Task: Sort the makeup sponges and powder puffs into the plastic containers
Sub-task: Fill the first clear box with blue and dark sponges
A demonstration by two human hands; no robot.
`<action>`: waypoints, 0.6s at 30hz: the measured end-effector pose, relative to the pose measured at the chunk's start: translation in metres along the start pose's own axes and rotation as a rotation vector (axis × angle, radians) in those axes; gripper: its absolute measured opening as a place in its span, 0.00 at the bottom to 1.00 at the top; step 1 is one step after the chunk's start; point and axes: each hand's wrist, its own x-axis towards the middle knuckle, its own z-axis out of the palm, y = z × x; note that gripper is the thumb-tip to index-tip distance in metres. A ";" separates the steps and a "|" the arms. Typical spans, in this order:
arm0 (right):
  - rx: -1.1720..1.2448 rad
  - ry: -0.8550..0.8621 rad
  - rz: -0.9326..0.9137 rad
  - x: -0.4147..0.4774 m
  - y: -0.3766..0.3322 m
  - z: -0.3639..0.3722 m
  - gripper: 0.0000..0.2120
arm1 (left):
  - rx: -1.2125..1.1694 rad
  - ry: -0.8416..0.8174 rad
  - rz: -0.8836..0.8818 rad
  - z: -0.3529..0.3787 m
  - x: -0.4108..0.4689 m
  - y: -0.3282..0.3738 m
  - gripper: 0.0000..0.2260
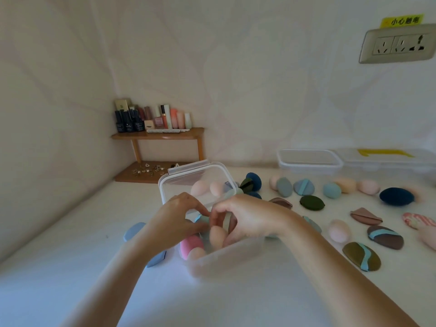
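Packing step at container toward counter's front edge; right hand pinches pale sponge; left hand curled by teal sponge, grip unclear; next, probably, wedge both in snugly.

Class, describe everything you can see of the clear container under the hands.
The container is clear, frosted-looking plastic, rectangular and open, resting on the white table. It holds a pink sponge and peach sponges. A white-rimmed lid stands tilted behind it. The left hand and right hand reach in; the right pinches a grey puff.
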 end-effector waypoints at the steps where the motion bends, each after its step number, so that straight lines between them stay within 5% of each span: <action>1: -0.013 0.006 -0.001 0.000 -0.002 0.004 0.15 | -0.008 0.010 0.002 0.001 0.000 0.000 0.08; 18: -0.118 0.109 0.031 0.011 -0.003 0.021 0.03 | -0.051 0.032 0.114 0.005 -0.003 -0.005 0.16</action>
